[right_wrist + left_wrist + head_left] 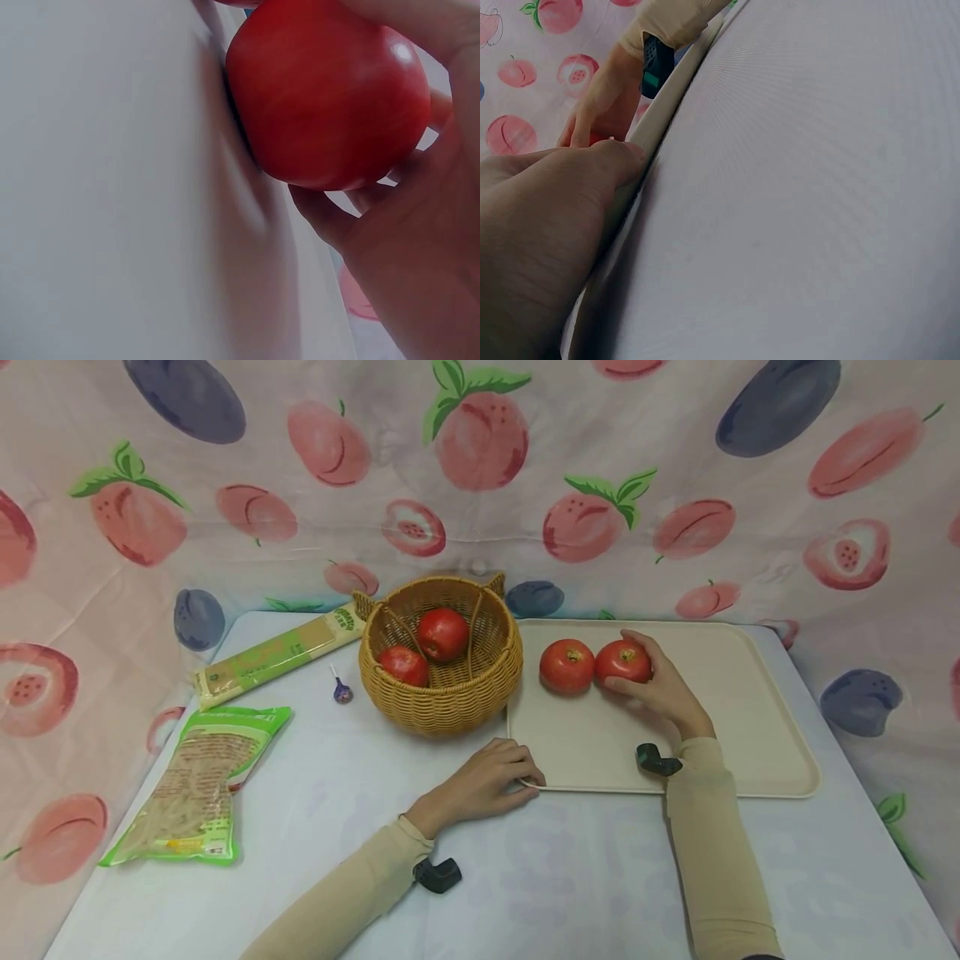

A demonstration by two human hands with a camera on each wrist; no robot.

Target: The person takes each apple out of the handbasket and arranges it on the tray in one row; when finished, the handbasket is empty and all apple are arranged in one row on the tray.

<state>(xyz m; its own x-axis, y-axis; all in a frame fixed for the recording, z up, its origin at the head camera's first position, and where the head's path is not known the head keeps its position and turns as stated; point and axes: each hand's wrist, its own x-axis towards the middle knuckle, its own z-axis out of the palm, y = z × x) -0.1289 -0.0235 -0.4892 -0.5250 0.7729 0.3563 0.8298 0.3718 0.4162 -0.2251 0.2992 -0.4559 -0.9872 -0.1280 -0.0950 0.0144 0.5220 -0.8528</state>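
Right hand (666, 687) grasps an apple (622, 662) on the tray (738, 710) (left hand (478, 781) pinches its rim (600, 791)), likely placing; release would want gentleness.

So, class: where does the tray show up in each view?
Head: the tray, right of centre.
Left wrist: its rim slants from upper middle towards lower left.
Right wrist: its pale surface fills much of the left side.
Shared landmark: the right hand, visible in all three.

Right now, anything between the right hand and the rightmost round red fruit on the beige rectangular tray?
Nothing visible: the right hand grips that round red fruit. Its round red neighbour sits just left, outside the grip.
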